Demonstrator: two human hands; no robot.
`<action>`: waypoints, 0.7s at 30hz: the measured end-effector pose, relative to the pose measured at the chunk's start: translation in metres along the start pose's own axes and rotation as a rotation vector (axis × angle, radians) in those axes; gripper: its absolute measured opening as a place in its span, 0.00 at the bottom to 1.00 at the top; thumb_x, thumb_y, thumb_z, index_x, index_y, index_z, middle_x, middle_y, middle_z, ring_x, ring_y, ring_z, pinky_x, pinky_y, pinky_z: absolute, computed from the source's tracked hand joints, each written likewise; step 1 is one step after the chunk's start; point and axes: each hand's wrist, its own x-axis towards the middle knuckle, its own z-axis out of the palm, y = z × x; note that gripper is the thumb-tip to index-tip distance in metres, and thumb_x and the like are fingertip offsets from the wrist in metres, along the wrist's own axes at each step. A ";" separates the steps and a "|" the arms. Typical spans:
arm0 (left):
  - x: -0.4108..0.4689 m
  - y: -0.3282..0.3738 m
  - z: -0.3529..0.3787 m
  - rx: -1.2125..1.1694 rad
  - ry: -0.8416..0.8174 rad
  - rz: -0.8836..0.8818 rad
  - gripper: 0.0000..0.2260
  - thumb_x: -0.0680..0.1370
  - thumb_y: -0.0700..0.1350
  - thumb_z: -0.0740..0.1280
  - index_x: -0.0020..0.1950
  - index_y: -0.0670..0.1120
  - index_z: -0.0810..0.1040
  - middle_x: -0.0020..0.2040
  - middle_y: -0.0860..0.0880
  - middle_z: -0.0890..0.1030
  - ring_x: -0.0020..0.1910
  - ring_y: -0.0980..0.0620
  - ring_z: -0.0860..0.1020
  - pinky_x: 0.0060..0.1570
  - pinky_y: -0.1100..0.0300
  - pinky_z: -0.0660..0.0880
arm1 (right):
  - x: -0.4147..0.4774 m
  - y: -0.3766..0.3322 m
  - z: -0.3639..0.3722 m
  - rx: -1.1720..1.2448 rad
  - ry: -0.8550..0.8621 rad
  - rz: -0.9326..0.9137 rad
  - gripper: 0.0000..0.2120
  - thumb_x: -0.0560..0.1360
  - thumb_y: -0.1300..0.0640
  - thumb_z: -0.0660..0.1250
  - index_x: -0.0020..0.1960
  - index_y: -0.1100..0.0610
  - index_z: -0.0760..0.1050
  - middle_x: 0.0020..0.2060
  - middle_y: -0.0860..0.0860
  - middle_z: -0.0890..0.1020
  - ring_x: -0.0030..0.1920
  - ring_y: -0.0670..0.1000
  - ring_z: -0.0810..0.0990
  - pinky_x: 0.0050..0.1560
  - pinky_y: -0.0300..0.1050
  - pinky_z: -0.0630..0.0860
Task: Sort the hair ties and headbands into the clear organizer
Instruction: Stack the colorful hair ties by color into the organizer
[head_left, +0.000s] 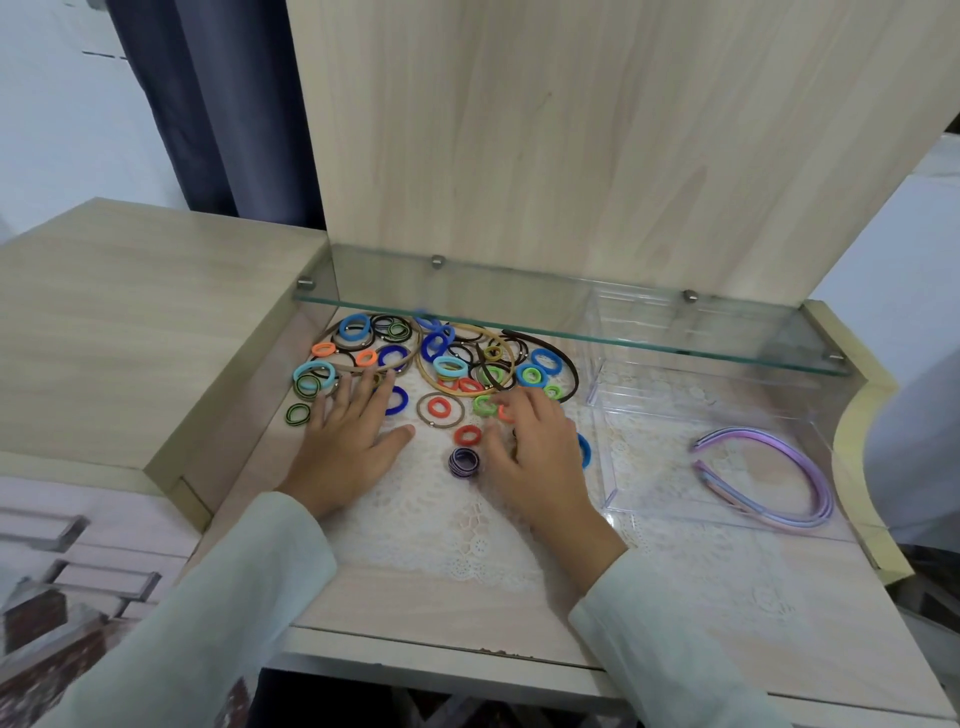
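Sorting through ties (441, 358) heaped by the desk's (467, 613) back edge, under a glass shelf (519, 306). Resting the left hand (348, 441) flat at the heap's left, fingers straight and spread. Curling the right hand (535, 447) over orange and green ties at the heap's near side; pinching or not, cannot tell. Showing purple headbands (769, 478) lying in the organizer (675, 415) at the desk's right edge
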 end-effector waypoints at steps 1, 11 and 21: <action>0.001 0.000 -0.002 -0.059 -0.030 -0.011 0.38 0.72 0.67 0.46 0.80 0.57 0.41 0.80 0.55 0.38 0.78 0.52 0.35 0.74 0.51 0.33 | 0.005 0.003 0.002 -0.056 0.001 0.015 0.22 0.74 0.45 0.51 0.62 0.52 0.73 0.59 0.47 0.73 0.61 0.49 0.69 0.62 0.50 0.68; 0.008 0.000 -0.020 -0.213 0.331 0.024 0.28 0.76 0.59 0.57 0.75 0.49 0.68 0.71 0.48 0.73 0.70 0.47 0.71 0.70 0.44 0.67 | 0.029 0.018 0.022 -0.363 -0.001 0.104 0.33 0.74 0.41 0.42 0.75 0.52 0.62 0.77 0.55 0.58 0.77 0.58 0.50 0.75 0.59 0.46; 0.075 0.007 -0.011 0.223 0.303 -0.079 0.24 0.81 0.55 0.56 0.75 0.47 0.66 0.72 0.44 0.69 0.70 0.43 0.67 0.67 0.46 0.63 | 0.027 0.021 0.026 -0.376 0.021 0.134 0.27 0.78 0.44 0.52 0.74 0.54 0.64 0.75 0.57 0.62 0.77 0.59 0.52 0.75 0.58 0.46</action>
